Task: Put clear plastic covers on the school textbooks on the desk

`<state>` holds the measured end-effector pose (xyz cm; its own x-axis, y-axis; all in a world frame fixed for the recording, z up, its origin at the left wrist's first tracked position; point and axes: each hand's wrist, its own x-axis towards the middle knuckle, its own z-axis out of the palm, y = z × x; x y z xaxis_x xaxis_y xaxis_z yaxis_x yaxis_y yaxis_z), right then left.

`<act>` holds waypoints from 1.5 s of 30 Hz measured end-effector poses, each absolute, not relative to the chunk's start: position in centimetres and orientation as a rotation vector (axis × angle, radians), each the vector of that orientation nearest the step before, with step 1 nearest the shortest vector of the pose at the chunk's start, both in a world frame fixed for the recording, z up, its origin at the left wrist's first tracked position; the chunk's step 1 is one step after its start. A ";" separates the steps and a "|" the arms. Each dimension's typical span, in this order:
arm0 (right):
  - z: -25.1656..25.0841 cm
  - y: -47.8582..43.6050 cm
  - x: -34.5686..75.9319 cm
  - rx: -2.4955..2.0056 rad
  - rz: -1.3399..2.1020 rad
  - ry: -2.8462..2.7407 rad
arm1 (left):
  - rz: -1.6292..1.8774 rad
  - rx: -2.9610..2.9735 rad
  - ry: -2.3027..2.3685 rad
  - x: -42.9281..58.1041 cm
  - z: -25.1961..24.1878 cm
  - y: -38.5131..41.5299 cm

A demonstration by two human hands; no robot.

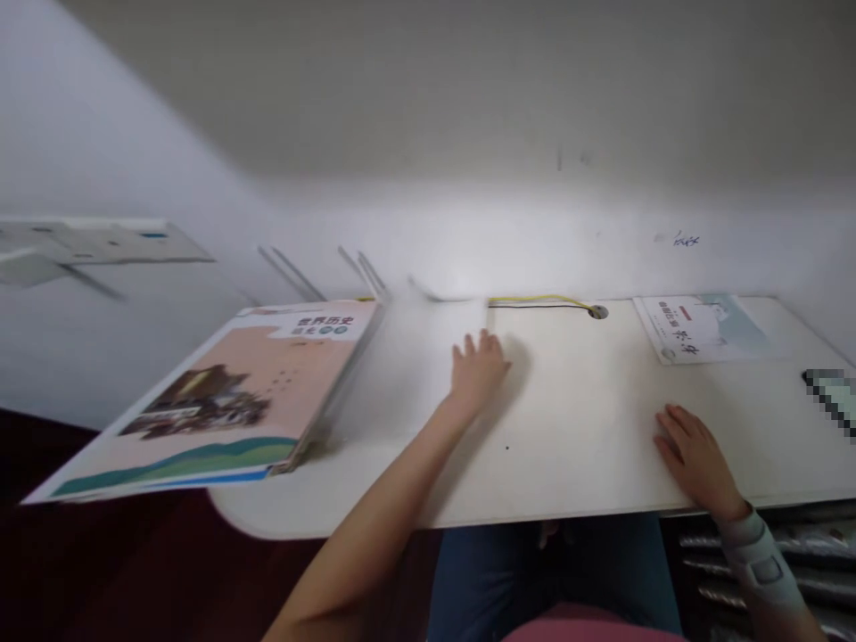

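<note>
My left hand (476,367) reaches forward over the white desk (575,446), fingers stretched out and lying flat, holding nothing. Just left of it lies a stack of large textbooks (220,401) with a pink cover, tilted and hanging over the desk's left edge. My right hand (692,455) rests palm down near the desk's front edge, fingers spread and empty. A grey cuff shows on that wrist. A thin white booklet (702,327) lies at the back right, beyond my right hand.
A yellow and black cable (541,302) runs along the back edge into a cable hole (597,311). Metal bookend wires (361,272) stand against the wall. A blurred-out object (833,397) sits at the far right. A shelf (86,245) hangs on the left wall.
</note>
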<state>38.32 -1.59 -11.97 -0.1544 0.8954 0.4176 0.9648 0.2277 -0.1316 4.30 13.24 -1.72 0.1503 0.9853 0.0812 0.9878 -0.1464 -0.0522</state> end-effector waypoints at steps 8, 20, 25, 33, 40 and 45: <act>-11.1 -0.9 35.2 -1.651 -0.163 -2.164 | -0.161 -2.435 -2.265 -4.4 -3.6 10.5; -5.7 0.1 19.6 -1.364 0.300 -1.648 | -2.033 -2.710 -1.957 7.5 3.6 4.8; -3.7 0.7 25.3 -1.412 -0.204 -1.474 | -2.569 -2.424 -1.810 5.9 6.0 1.5; -3.5 -3.3 33.5 -1.542 -0.677 -1.753 | -1.705 -2.084 -2.499 -1.1 -1.9 4.4; -8.4 -5.1 35.8 -1.483 -0.403 -2.168 | -0.751 -2.157 -2.581 -3.8 -5.6 3.0; -10.7 -5.1 36.7 -1.472 -0.256 -2.338 | -0.445 -2.105 -2.635 -3.3 -5.9 2.4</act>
<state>36.66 -5.13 -10.66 -0.3891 0.8311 0.3972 0.8974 0.4394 -0.0404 -3.28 2.43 -5.88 -0.2136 0.9761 -0.0396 0.9089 0.2134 0.3584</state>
